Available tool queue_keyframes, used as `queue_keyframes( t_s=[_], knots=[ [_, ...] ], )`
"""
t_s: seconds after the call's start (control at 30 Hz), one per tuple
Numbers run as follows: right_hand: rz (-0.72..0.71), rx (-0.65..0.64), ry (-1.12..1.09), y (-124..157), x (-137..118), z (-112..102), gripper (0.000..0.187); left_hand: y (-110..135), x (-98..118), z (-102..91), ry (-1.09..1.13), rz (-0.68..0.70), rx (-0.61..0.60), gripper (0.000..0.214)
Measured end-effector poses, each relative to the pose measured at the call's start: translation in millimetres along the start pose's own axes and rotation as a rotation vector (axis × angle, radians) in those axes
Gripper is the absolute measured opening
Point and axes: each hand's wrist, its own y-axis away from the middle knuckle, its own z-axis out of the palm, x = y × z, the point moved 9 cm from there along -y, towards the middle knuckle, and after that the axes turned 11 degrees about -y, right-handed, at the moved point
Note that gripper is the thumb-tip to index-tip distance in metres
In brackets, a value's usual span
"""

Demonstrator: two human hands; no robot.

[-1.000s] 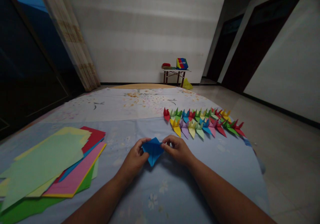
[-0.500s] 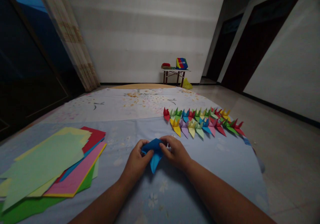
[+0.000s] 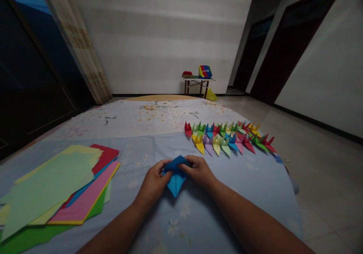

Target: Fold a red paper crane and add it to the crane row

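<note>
Right now you're pinching the blue paper fold [image 3: 176, 176] between both hands, left hand [image 3: 154, 184] and right hand [image 3: 200, 172] (fingers clamped on its upper edge), its point aiming toward the bottom of the frame.

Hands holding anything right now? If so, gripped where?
Yes: a partly folded blue paper piece. The left hand and right hand pinch its upper part from either side; its lower point hangs free toward the cloth.

No legible text, colourful box [image 3: 205, 71] on far table, print too small to read
</note>
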Motion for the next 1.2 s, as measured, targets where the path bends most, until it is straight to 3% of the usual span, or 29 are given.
queue_keyframes(
  t_s=[0.4, 0.63, 0.77, 0.9, 1.2],
  knots=[
    [0.112, 0.053, -0.293, -1.6, 8.8, -3.3, 0.026, -2.3, -7.0, 6.5, 0.036, -0.033, -0.090, 0.029],
    [0.014, -0.001, -0.109, 1.1, -5.4, 0.4, 0.025, -3.5, -11.7, -0.5, -0.013, -0.048, -0.009, 0.027],
    [-0.042, -0.074, -0.154, 1.8, -14.9, 3.2, 0.034, -3.1, -11.2, -7.5, -0.007, -0.063, 0.049, 0.034],
    [0.004, -0.054, -0.266, -0.8, -10.0, -1.3, 0.043, -3.5, -9.9, -14.0, -0.006, -0.064, 0.103, 0.037],
    [0.085, -0.105, -0.258, 1.4, 0.9, 10.4, 0.036, -0.7, -6.6, -14.4, -0.037, -0.058, 0.122, 0.030]
  ],
)
